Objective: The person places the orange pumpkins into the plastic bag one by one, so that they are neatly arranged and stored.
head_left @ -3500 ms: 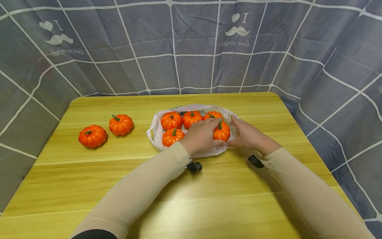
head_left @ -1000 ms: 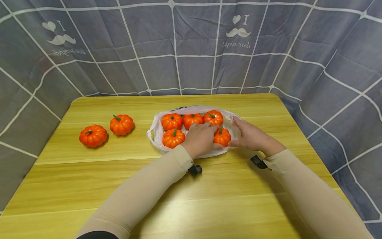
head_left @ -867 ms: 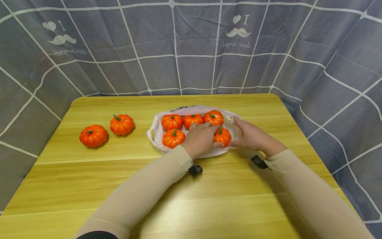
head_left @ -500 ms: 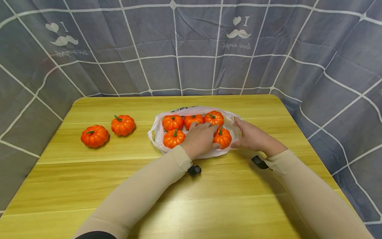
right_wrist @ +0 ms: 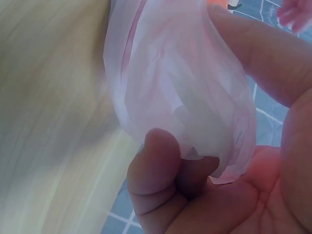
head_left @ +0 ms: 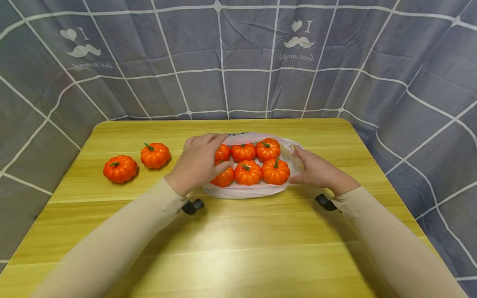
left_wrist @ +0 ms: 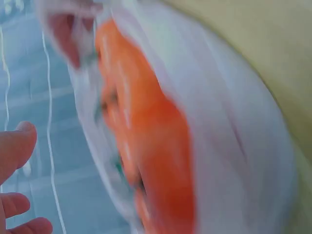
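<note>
A white plastic bag (head_left: 247, 191) lies opened out on the table, with several small orange pumpkins (head_left: 248, 172) sitting inside it in two rows. At its right end, my right hand (head_left: 316, 170) grips the bag's edge; the right wrist view shows fingers (right_wrist: 155, 161) curled round the thin plastic. My left hand (head_left: 199, 162) hovers over the bag's left end with fingers extended, holding nothing, and partly covers two pumpkins there. In the blurred left wrist view its fingers stand apart from the bag.
Two more pumpkins, one nearer (head_left: 120, 169) and one farther (head_left: 155, 155), stand on the wooden table (head_left: 238, 240) left of the bag. A grey checked curtain (head_left: 246, 54) hangs round the table's back and sides.
My left hand has let go of the front middle pumpkin and moved left from the bag's middle to its left end. That pumpkin now shows fully. My right hand stays on the bag.
</note>
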Available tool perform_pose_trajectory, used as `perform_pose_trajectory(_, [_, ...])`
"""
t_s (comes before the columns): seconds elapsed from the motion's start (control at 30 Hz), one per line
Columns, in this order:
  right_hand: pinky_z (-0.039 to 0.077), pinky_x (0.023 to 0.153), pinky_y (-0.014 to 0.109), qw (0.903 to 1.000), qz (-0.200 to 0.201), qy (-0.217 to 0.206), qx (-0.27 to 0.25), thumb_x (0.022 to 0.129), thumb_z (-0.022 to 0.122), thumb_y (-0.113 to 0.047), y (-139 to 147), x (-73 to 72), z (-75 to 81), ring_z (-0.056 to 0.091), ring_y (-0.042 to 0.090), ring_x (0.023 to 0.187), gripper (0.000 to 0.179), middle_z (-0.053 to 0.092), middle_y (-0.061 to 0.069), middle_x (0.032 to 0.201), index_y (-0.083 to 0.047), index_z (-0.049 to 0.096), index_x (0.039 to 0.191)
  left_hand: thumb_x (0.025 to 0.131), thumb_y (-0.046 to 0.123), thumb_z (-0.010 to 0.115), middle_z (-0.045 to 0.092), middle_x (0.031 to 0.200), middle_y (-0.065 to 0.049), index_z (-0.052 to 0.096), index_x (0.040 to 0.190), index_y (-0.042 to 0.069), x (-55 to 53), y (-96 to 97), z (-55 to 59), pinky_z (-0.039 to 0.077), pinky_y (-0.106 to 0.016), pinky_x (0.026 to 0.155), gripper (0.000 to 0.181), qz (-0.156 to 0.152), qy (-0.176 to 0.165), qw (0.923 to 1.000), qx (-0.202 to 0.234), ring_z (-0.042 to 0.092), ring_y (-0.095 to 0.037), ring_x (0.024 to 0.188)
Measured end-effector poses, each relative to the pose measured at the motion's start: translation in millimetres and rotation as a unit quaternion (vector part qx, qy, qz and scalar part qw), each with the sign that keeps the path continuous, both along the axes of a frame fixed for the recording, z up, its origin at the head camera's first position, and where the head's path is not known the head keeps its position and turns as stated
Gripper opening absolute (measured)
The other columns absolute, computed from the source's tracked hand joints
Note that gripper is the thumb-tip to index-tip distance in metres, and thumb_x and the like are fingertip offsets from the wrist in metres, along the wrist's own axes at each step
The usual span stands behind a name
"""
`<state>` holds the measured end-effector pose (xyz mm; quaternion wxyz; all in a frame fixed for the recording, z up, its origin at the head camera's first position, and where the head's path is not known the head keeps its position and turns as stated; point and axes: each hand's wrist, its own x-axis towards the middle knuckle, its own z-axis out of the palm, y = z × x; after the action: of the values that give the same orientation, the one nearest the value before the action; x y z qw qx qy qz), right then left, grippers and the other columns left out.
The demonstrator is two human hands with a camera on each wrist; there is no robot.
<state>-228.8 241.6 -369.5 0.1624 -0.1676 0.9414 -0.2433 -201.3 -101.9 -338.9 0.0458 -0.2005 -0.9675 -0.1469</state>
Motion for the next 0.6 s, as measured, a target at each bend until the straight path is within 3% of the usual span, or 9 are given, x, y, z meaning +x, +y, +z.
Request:
perform_pose_trajectory(0.2, [0.026,0.127,0.063,1.0,-0.003,0.001,-0.002,0.086,0.086,-0.026,1,-0.4,0.2,0.031,0.052,0.153,0.116,0.038,0.034,0.162,0.008,0.009,0.166,0.096,0.047,0.075,0.04,0.164,-0.024,0.035,0.164,0.008,-2.9,-87.5,4.0,0.022,-0.068,0.12,0.087,0.095,-0.027,0.995,0.014,0.035,-0.048,0.15])
perform_pose_trajectory(0.4, [0.025,0.127,0.063,0.9999,-0.01,-0.004,-0.001,0.086,0.086,-0.025,1,-1.5,-0.4,0.031,0.052,0.154,0.116,0.035,0.035,0.163,0.008,0.008,0.165,0.095,0.056,0.072,0.029,0.166,-0.034,0.021,0.167,0.003,-5.1,-178.4,-8.4,0.017,-0.077,0.112,0.103,0.187,-0.059,0.9804,0.021,0.026,-0.06,0.147])
perform_pose_trajectory(0.5, [0.025,0.128,0.063,0.9999,-0.011,-0.008,-0.001,0.086,0.086,-0.026,0,-2.4,-0.9,0.03,0.053,0.154,0.117,0.035,0.035,0.164,0.008,0.007,0.165,0.091,0.064,0.072,0.024,0.164,-0.04,0.013,0.167,-0.002,-2.0,-213.7,-15.5,0.019,-0.079,0.111,0.116,0.214,-0.096,0.9717,0.025,0.024,-0.064,0.145])
perform_pose_trajectory(0.6, [0.024,0.128,0.063,0.9999,-0.011,-0.009,0.001,0.086,0.085,-0.028,-1,-3.2,-1.6,0.028,0.053,0.154,0.117,0.034,0.035,0.164,0.008,0.007,0.166,0.091,0.066,0.072,0.018,0.163,-0.044,0.008,0.164,-0.009,1.4,-236.6,-21.6,0.023,-0.08,0.114,0.123,0.222,-0.149,0.9627,0.043,0.024,-0.066,0.144])
